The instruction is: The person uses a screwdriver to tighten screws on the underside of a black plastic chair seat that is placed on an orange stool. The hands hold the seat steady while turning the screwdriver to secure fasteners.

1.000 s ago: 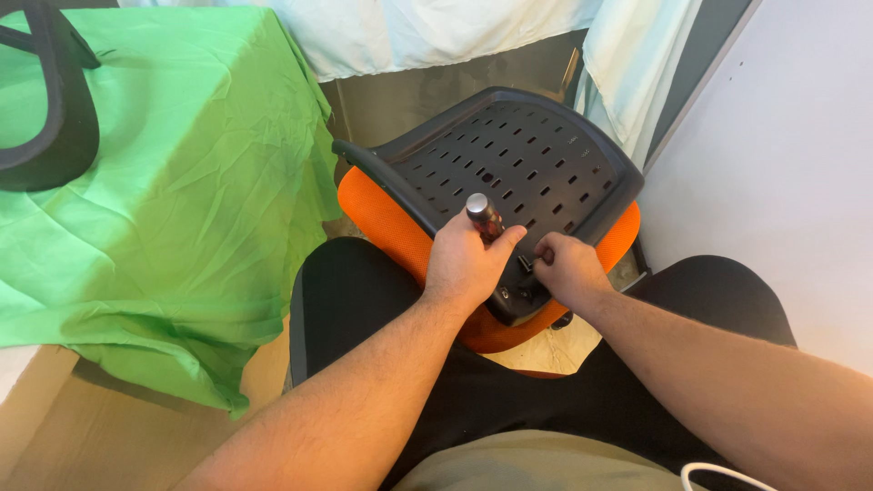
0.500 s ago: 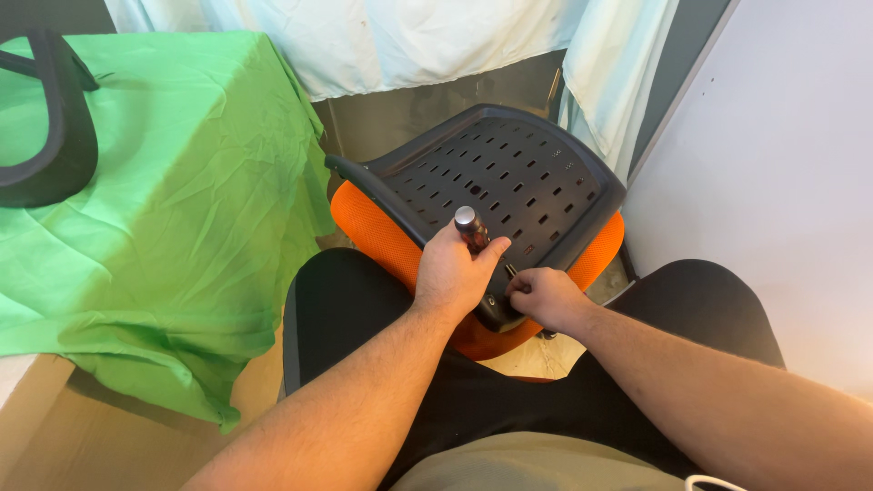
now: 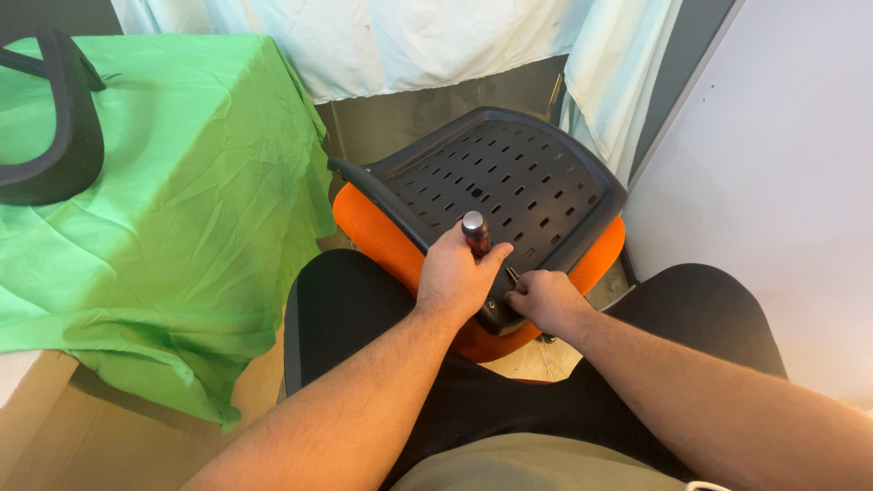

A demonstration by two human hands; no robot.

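At the bottom of the frame the person's two forearms are reaching up from dark-trousered knees toward the centre. The left hand point(image 3: 455, 277) is grasping a screwdriver point(image 3: 474, 231) in a clenched grip, its dark handle with a silvery round cap sticking up above the fist just left of centre. The right hand point(image 3: 544, 300) is sitting just beside it, fingers pinched on something small and metallic at the seat's near edge; what it is cannot be told. Both hands are resting against an upturned chair seat point(image 3: 509, 182), whose black slotted plastic underside is facing up in the middle of the frame, with its orange cushion point(image 3: 373, 227) showing below the rim. Farther left, a green cloth point(image 3: 182, 182) is draping over a surface, and a curved black chair part point(image 3: 55, 136) is lying on it at the upper left. White curtains point(image 3: 409, 41) are hanging across the top.
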